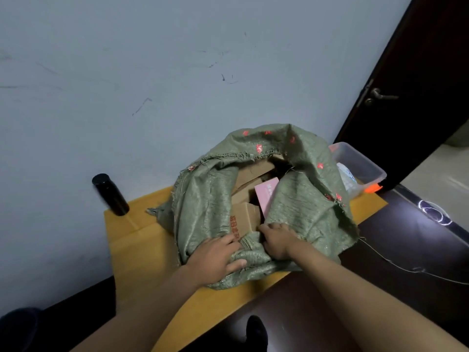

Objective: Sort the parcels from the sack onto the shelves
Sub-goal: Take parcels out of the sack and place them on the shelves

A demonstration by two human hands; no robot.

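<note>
Left hand (215,257) flat on one green sack (299,212); right hand (278,240) gripping sack rim; one pink parcel (266,198) inside.

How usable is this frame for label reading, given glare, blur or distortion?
Head view: dim, soft light; glare patch on the glossy dark floor; wide-angle bending tilts the door; red print on the cardboard box is too soft to read.
</note>
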